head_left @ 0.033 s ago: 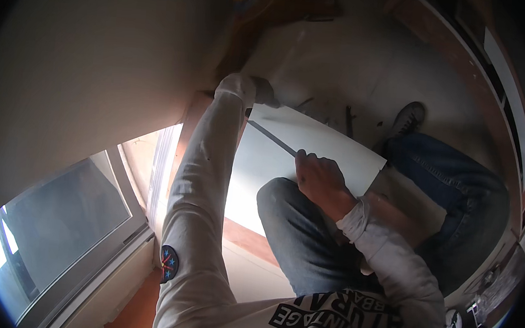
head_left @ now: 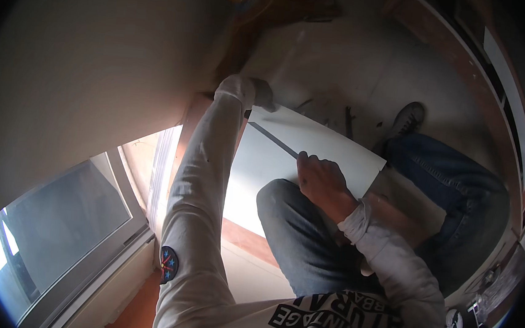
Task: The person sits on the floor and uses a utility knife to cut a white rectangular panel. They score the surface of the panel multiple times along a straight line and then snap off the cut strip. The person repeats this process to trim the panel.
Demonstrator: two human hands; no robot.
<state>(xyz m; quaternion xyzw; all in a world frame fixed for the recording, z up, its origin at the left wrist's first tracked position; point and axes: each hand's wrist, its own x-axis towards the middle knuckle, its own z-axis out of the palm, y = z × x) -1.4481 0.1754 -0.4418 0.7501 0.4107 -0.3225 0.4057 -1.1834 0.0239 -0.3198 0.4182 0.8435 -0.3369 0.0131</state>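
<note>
A white flat board (head_left: 314,137) lies in front of me, its near side against my bent left knee. My right hand (head_left: 326,180) is closed around one end of a long, flat grey metal strip (head_left: 272,139); whether it is a file or a blade, I cannot tell. The strip slants across the board, its far end near the upper left corner. At that corner my left hand (head_left: 264,95) grips the board's far edge, in shadow, its fingers partly hidden.
A brown wooden piece (head_left: 250,238) shows under the board. To the left are a pale wall (head_left: 97,71) and a grey-framed window (head_left: 132,215). Small dark scraps (head_left: 349,118) lie on the floor beyond the board, near my shoe (head_left: 409,118). A wooden frame (head_left: 455,62) stands at right.
My right hand and the strip have shifted very slightly to the right. My left hand has moved a little at the board's corner. Both holds look the same.
</note>
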